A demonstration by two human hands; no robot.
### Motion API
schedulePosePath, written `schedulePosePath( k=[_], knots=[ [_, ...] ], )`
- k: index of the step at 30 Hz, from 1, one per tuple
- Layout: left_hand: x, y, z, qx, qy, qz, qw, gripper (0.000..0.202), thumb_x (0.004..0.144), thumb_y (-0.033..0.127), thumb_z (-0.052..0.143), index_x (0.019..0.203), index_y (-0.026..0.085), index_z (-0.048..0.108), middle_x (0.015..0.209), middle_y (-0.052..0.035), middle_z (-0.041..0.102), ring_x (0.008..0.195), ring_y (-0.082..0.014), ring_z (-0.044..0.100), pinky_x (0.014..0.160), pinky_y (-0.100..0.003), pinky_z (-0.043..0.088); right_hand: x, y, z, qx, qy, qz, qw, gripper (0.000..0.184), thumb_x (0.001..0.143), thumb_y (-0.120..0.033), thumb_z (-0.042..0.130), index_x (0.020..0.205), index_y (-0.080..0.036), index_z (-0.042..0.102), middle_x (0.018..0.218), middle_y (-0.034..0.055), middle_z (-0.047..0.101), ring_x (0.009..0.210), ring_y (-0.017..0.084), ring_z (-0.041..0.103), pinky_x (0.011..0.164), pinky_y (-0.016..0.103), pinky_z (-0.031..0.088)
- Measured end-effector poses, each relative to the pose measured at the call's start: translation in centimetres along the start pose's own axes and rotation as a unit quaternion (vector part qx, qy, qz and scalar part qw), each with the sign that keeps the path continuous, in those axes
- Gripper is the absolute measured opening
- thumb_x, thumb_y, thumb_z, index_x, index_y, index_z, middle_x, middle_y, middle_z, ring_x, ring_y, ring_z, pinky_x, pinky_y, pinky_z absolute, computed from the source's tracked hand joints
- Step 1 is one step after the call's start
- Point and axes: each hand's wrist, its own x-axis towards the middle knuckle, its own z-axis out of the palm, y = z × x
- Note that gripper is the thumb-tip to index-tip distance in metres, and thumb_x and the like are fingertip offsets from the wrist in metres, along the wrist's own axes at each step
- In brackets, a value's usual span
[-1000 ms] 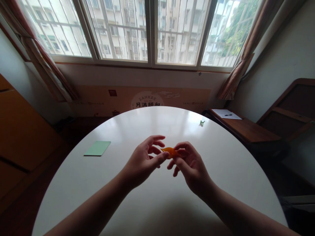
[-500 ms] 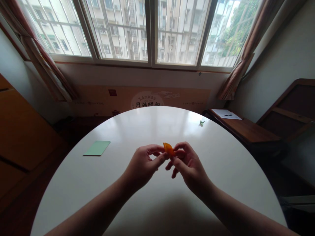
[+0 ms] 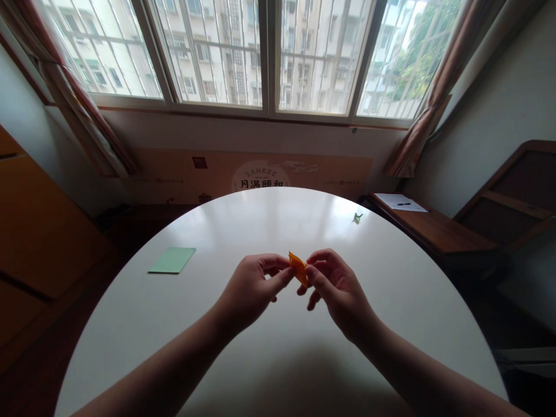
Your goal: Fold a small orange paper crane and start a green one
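Observation:
A small folded piece of orange paper (image 3: 299, 270) is held up above the round white table, between my two hands. My left hand (image 3: 259, 284) pinches its left edge between thumb and forefinger. On the other side, the thumb and forefinger of my right hand (image 3: 334, 284) close on its right edge, while the lower fingers hang loosely curled. The paper stands tilted, with one pointed corner up and another down. Its finer folds are too small to make out.
A stack of light green square paper (image 3: 172, 260) lies on the left of the white table (image 3: 243, 226). A small folded green paper figure (image 3: 357, 218) sits near the far right edge. Beyond it, a wooden side table (image 3: 438, 230) carries a white sheet (image 3: 399, 202) and a pen (image 3: 403, 204).
The orange paper has turned a little and shows a longer, pointed lower corner. My right thumb has shifted slightly up and right along its edge. My left hand has barely moved.

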Motion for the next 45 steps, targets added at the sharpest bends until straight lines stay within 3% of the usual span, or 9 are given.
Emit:
schedulePosePath(
  k=[6,17,22,34,39,43,45],
  knots=[
    [0.00,0.16,-0.16,0.021,0.003,0.004,1.000,0.028,0.085,0.040,0.071,0.098,0.017,0.079,0.080,-0.0061,0.076,0.066,-0.0167,0.065,0.047,-0.020,0.049,0.21,-0.05,-0.12,-0.004,-0.020,0.016,1.000,0.028,0.086,-0.042,0.073,0.103,-0.022,0.063,0.085,0.0028,0.072,0.068,0.017,0.068,0.044,0.021,0.052],
    [0.18,0.10,-0.14,0.000,0.003,-0.024,1.000,0.025,0.085,0.038,0.070,0.094,0.016,0.078,0.074,-0.0046,0.074,0.060,-0.0136,0.061,0.046,-0.019,0.049,0.21,0.09,-0.18,0.011,-0.005,0.047,0.999,0.032,0.081,-0.042,0.077,0.101,-0.021,0.064,0.079,0.0034,0.073,0.067,0.017,0.067,0.044,0.022,0.052],
    [0.07,0.24,-0.08,0.003,-0.002,-0.017,1.000,0.023,0.083,0.034,0.072,0.095,0.016,0.078,0.078,-0.0054,0.075,0.066,-0.0157,0.064,0.047,-0.019,0.049,0.22,0.06,-0.18,0.011,-0.008,0.046,0.999,0.030,0.082,-0.040,0.078,0.102,-0.021,0.065,0.082,0.0035,0.073,0.067,0.016,0.067,0.046,0.022,0.052],
    [0.11,0.03,0.05,0.010,0.013,-0.014,1.000,0.022,0.085,0.036,0.071,0.090,0.016,0.077,0.080,-0.0054,0.076,0.066,-0.0160,0.066,0.048,-0.020,0.049,0.05,0.05,0.09,-0.001,-0.016,0.074,0.997,0.045,0.081,-0.042,0.080,0.115,-0.022,0.058,0.084,0.0035,0.075,0.074,0.019,0.071,0.047,0.021,0.053],
    [0.03,-0.16,0.21,0.064,0.029,0.030,0.997,0.018,0.087,0.033,0.069,0.092,0.018,0.076,0.084,-0.0053,0.075,0.070,-0.0165,0.065,0.050,-0.022,0.051,0.03,0.13,-0.02,-0.002,-0.015,0.070,0.997,0.044,0.080,-0.041,0.080,0.114,-0.022,0.060,0.082,0.0029,0.074,0.072,0.018,0.070,0.048,0.021,0.052],
    [-0.30,-0.42,0.41,0.141,0.114,0.115,0.977,0.024,0.083,0.030,0.072,0.104,0.019,0.071,0.101,-0.0065,0.070,0.077,-0.0164,0.063,0.053,-0.023,0.053,0.06,0.18,-0.09,-0.006,-0.008,0.059,0.998,0.041,0.081,-0.039,0.079,0.114,-0.022,0.061,0.080,0.0018,0.073,0.070,0.017,0.069,0.048,0.022,0.052],
    [-0.56,-0.35,0.50,0.164,0.137,0.156,0.964,0.024,0.082,0.026,0.072,0.105,0.019,0.069,0.098,-0.0055,0.067,0.076,-0.0155,0.061,0.053,-0.022,0.054,0.04,0.21,-0.02,-0.022,0.002,0.049,0.999,0.040,0.082,-0.039,0.078,0.114,-0.022,0.060,0.079,0.0016,0.072,0.070,0.018,0.070,0.048,0.022,0.052]
  ],
)
